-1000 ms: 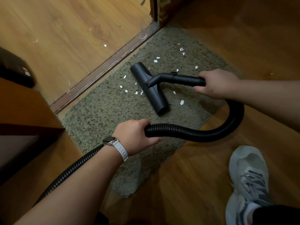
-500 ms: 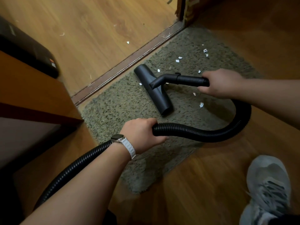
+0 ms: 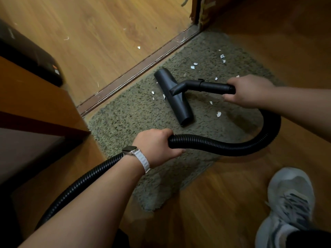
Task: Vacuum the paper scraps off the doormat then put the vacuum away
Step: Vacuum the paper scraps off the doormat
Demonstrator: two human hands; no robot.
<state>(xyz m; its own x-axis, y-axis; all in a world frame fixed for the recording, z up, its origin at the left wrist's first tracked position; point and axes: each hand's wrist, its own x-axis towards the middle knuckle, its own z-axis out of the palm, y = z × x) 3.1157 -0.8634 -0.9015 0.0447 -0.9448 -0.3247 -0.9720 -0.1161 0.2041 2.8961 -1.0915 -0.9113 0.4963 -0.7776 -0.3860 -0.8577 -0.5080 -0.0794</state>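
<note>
- Standing just off the near edge of the doormat [image 3: 125,115], I have my shoe [image 3: 290,197] on the wooden floor.
- My left hand [image 3: 157,145], with a watch [image 3: 129,150] on the wrist, is wrapped round the ribbed hose [image 3: 223,145] above the mat's near half. From there the hose loops out across the near edge and curves back up.
- My right hand [image 3: 250,90] is closed round the rigid wand [image 3: 213,85], close to the right end of the near edge.
- At the wand's tip, the floor head [image 3: 174,99] lies flat on the middle of the mat.
- Paper scraps [image 3: 218,114] lie on both sides of the head: a few just left of it, several to its right, more toward the far right corner. I judge the vacuuming step only partly done.
- Next, I think, the head needs sweeping right over those scraps, then out to the far corner, while my left hand feeds slack.
- Beyond the threshold strip [image 3: 143,68] at the mat's far edge, one stray scrap [image 3: 138,47] lies off the mat.
</note>
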